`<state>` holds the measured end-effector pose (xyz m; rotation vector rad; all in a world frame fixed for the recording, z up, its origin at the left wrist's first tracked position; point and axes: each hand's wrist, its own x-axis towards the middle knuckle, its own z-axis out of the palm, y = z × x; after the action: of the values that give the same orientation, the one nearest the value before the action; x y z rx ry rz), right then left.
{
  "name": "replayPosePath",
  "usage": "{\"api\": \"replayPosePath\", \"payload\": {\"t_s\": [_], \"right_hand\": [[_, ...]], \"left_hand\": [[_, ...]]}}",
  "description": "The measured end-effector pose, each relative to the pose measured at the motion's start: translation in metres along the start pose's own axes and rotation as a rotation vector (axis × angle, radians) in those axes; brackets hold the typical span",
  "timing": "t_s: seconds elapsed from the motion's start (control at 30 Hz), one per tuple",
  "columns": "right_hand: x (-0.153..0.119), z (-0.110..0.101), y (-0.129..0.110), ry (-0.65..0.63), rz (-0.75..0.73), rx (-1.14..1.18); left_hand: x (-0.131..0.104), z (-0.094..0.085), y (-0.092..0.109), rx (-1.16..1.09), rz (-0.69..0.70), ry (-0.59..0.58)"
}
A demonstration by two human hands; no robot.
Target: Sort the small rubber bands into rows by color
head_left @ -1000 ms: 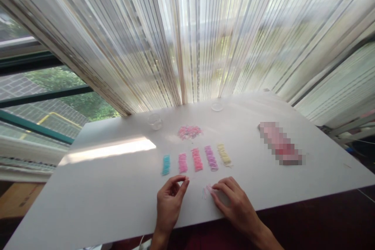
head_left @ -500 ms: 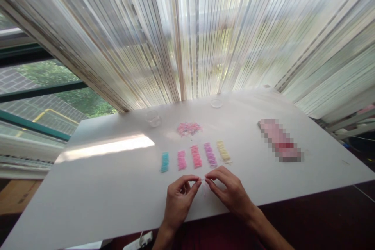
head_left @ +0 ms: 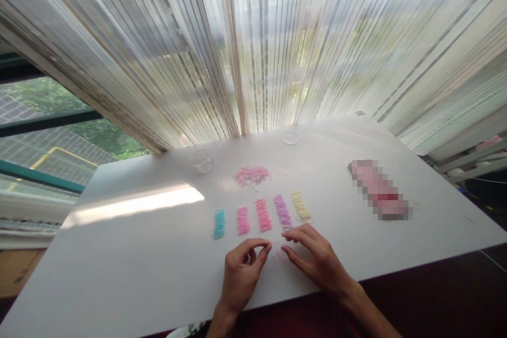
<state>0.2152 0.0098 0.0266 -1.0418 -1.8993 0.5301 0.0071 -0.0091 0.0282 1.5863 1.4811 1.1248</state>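
Observation:
At the table's front, my left hand (head_left: pixel 242 269) pinches thumb and forefinger together on what looks like a small pale rubber band, barely visible at the tips. My right hand (head_left: pixel 312 253) hovers just right of it, thumb and fingers apart with nothing between them. Between and below the fingertips lie a few pale pink bands (head_left: pixel 279 256). Beyond my hands runs a row of small bands grouped by colour: turquoise bands (head_left: pixel 219 223), pink bands (head_left: pixel 243 221), coral bands (head_left: pixel 263 215), purple bands (head_left: pixel 282 211) and yellow bands (head_left: pixel 301 206).
Behind the row sits a loose mixed heap (head_left: pixel 252 175) of pink and other coloured bands. A clear cup (head_left: pixel 202 162) and a clear round lid (head_left: pixel 291 138) stand near the curtain (head_left: pixel 261 63). A pixelated pink object (head_left: pixel 378 190) lies on the white table (head_left: pixel 138 264) at right.
My right hand has let go of the thin pale band stretched between both hands, and its fingers have spread apart. My left hand keeps its pinch. The view has shifted slightly.

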Motion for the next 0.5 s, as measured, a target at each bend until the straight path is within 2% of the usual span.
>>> {"api": "replayPosePath", "payload": {"t_s": [0.27,0.5], "right_hand": [[0.005,0.006,-0.002,-0.05,-0.019,0.034],[0.001,0.007,0.004,-0.052,-0.067,-0.057]], "left_hand": [[0.0,-0.002,0.003,0.004,0.014,-0.02],[-0.01,-0.008,-0.01,0.138,0.093,-0.02]]}}
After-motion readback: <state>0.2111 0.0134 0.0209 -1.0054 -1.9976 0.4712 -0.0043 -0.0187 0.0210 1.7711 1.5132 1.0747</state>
